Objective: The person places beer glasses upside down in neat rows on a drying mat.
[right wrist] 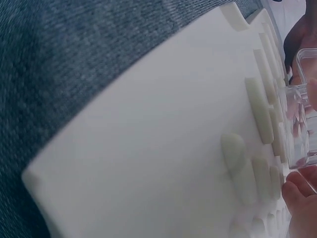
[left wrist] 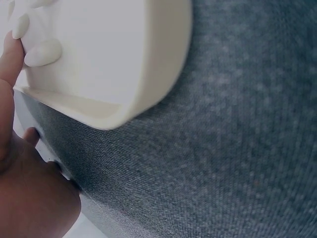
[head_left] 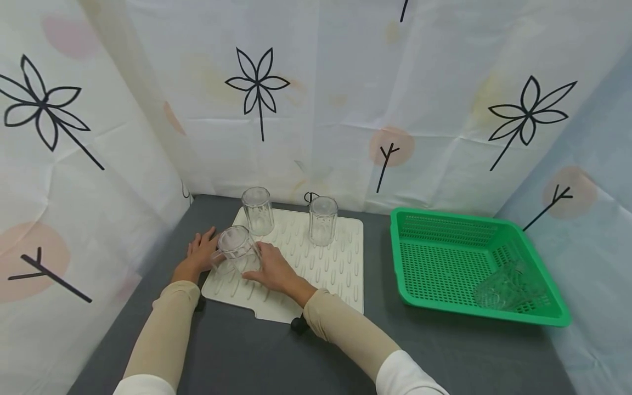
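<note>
My right hand [head_left: 276,269] grips a clear glass mug [head_left: 237,241] around its right side, thumb toward me and fingers behind. The mug is over the left part of a white ridged drying mat [head_left: 296,288], its handle pointing left toward my other hand. In the right wrist view the mug [right wrist: 298,134] is at the right edge, low over the ridges. My left hand [head_left: 201,255] rests at the mat's left edge with fingers extended; its thumb touches the mat [left wrist: 114,59] in the left wrist view. Whether it also touches the mug's handle is unclear.
Two more clear glasses stand on the mat: one glass [head_left: 258,211] at the back left, another glass [head_left: 323,222] at the back middle. A green plastic basket [head_left: 407,296] sits to the right, with clear glassware [head_left: 498,288] lying in it. Patterned cloth [head_left: 336,109] walls the table.
</note>
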Tool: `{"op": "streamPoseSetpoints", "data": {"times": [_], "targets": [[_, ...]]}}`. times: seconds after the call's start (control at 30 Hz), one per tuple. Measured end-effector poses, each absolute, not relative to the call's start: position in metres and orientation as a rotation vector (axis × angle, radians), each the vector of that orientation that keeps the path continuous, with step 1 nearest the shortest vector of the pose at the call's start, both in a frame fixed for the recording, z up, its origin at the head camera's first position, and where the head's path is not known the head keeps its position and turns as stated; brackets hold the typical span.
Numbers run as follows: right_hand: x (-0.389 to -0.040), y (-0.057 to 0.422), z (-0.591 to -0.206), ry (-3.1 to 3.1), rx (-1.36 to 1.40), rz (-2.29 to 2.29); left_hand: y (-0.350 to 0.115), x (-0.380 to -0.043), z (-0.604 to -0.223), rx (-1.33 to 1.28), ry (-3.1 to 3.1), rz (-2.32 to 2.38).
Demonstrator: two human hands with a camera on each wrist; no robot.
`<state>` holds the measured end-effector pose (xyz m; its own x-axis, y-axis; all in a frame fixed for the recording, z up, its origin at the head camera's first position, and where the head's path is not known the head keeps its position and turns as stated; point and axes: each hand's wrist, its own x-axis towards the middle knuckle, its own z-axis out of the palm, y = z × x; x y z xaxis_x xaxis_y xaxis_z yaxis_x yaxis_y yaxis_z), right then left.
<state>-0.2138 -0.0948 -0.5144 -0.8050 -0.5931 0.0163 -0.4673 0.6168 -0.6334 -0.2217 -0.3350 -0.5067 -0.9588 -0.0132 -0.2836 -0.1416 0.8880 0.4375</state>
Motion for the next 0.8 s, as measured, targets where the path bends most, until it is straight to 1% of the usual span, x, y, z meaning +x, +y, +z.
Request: {"op": "streamPoseSetpoints", "data": {"times": [0.43, 0.57, 0.8], "targets": [[-0.209, -0.095, -0.525, 2.696, -0.849, -1.070, -0.340, -0.225, -0.514, -0.082, 2.782, 0.692], [-0.207, -0.092, -0.527, 2.678, -0.845, -1.116, -0.338, -0.222, -0.511, -0.085, 2.779, 0.699], [-0.212, -0.089, -0.527, 2.638, -0.852, -1.097, -0.338, -0.221, -0.513, -0.069, 2.810, 0.680]]}}
